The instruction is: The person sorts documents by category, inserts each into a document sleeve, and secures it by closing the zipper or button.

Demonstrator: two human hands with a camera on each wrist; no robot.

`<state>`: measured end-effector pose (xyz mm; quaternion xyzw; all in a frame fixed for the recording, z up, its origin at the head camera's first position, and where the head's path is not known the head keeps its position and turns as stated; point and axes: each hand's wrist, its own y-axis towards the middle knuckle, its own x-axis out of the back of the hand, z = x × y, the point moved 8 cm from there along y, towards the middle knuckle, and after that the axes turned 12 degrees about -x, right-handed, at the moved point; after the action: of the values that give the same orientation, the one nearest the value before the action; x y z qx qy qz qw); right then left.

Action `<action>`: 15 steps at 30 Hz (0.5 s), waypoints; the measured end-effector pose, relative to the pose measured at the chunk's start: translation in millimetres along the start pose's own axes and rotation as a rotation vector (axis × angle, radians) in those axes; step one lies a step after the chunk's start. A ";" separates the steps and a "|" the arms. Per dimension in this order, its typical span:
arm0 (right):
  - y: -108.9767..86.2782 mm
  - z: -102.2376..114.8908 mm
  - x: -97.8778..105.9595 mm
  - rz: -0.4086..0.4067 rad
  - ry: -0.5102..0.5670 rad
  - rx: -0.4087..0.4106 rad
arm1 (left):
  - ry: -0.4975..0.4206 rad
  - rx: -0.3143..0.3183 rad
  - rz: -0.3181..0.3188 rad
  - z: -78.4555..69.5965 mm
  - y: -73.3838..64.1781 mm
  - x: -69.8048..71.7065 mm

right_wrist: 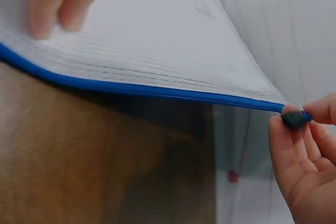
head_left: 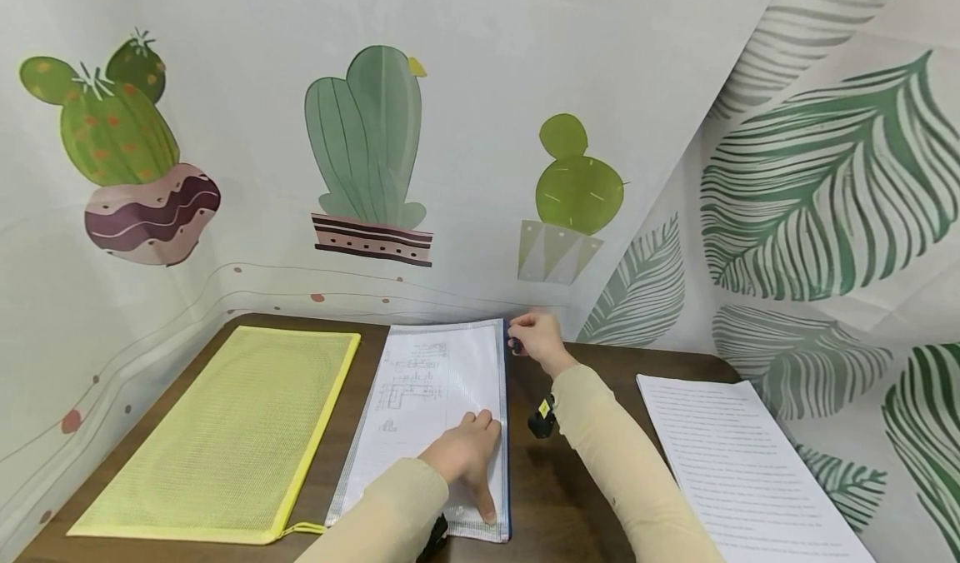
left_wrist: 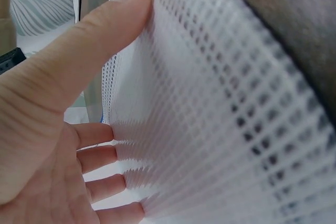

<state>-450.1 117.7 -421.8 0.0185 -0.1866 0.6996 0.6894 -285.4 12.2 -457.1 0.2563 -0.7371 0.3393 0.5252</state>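
Observation:
A clear white mesh zipper pouch (head_left: 408, 455) with a drawing sheet inside lies in the middle of the table. My left hand (head_left: 468, 455) presses on its near right part, fingers and thumb spread; the left wrist view has the fingertips (left_wrist: 107, 156) against the mesh. Along the pouch's right side runs a blue zipper (right_wrist: 157, 92). At the far right corner my right hand (head_left: 538, 340) pinches a dark zipper pull (right_wrist: 295, 119) between thumb and fingers. That corner reaches past the table's far edge in the right wrist view.
To the left lies a yellow mesh pouch (head_left: 217, 438), its yellow strap (head_left: 303, 528) near the white pouch's corner. Printed paper (head_left: 738, 463) rests on the right side of the brown table (head_left: 558, 496). Behind the table hangs a cactus-print cloth (head_left: 480, 130).

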 end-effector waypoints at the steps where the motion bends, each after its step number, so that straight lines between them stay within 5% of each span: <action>1: -0.2 -3.7 -0.4 0.006 0.005 -0.005 | 0.003 0.001 0.001 -0.3 0.0 0.2; 15: 0.0 -52.2 -0.9 -0.035 0.033 -0.064 | 0.009 0.009 -0.009 0.2 -0.2 1.2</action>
<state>-438.0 131.8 -470.6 -0.0117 -0.1972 0.6815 0.7047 -285.8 11.9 -456.0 0.2605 -0.7321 0.3411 0.5290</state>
